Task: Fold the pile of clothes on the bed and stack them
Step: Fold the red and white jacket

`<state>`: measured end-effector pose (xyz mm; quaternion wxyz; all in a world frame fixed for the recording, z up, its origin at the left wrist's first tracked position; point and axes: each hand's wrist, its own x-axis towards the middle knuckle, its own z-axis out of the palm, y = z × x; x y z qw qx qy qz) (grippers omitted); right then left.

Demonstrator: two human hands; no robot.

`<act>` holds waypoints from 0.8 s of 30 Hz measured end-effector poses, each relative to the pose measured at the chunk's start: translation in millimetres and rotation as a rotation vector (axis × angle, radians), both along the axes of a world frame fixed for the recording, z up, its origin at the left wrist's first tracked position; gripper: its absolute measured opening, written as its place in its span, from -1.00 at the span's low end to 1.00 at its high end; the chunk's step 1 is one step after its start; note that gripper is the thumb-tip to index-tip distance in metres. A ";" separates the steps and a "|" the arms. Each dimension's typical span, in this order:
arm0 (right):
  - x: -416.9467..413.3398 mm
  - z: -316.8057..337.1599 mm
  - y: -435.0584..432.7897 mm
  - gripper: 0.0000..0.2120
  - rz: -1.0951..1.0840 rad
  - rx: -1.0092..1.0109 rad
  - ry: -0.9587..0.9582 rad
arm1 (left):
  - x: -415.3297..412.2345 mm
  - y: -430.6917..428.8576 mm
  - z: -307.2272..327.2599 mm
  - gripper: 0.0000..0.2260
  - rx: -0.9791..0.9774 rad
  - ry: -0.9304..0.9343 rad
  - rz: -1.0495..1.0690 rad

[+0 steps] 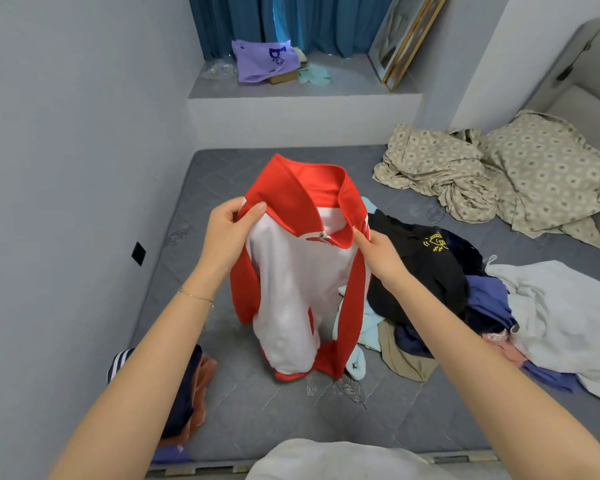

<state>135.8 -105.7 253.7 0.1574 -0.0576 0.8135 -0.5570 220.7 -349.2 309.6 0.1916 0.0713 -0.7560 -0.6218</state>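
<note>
We hold the red-and-white jacket [298, 271] upright over the bed [257, 410], arms outstretched: our left hand [227, 233] grips its shoulder, our right hand [378, 251] pinches the collar; its hem touches the mattress.

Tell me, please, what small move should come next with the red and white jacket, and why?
Probably lay the jacket flat on the bare mattress in front. The left hand and right hand pinch it beside the collar, so it hangs unfolded with its hem down at the mattress; folding likely needs it spread out.
</note>
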 end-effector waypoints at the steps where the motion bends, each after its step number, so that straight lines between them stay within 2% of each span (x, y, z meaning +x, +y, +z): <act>1: 1.2 2.6 3.7 -0.52 0.013 -0.006 0.001 | 0.8 4.6 2.6 -0.62 -0.006 -0.002 0.024; 4: 7.0 17.4 16.2 -0.54 0.092 -0.071 -0.071 | 7.7 13.1 3.9 -0.71 -0.041 -0.047 0.067; 6: 10.0 28.1 27.3 -0.64 0.197 -0.140 -0.187 | 14.4 16.1 4.8 -0.86 -0.074 -0.112 0.019; 8: 13.7 42.4 36.8 -0.67 0.280 -0.210 -0.288 | 22.3 18.6 12.1 -0.88 0.067 -0.199 -0.085; 11: 11.0 64.6 40.9 -0.72 0.306 -0.400 -0.339 | 25.1 16.4 26.2 -0.84 0.321 -0.300 -0.272; 14: -5.0 83.0 32.0 -0.72 0.287 -0.482 -0.340 | 9.5 12.4 29.1 -0.82 0.300 -0.306 -0.316; 17: -33.5 68.1 22.4 -0.76 0.246 -0.355 -0.277 | -23.2 -6.1 -8.0 -0.83 0.095 -0.328 -0.200; 19: -53.3 36.5 18.6 -0.77 0.245 -0.129 -0.171 | -42.1 -18.1 -47.1 -0.73 -0.108 -0.412 -0.134; 21: -64.3 -0.7 16.3 -0.69 0.282 0.165 -0.053 | -54.3 -20.5 -88.4 -0.74 -0.282 -0.484 -0.084; 24: -71.4 -57.1 15.2 -0.56 0.223 0.367 0.015 | -66.3 -8.5 -137.0 -0.60 -0.322 -0.523 -0.026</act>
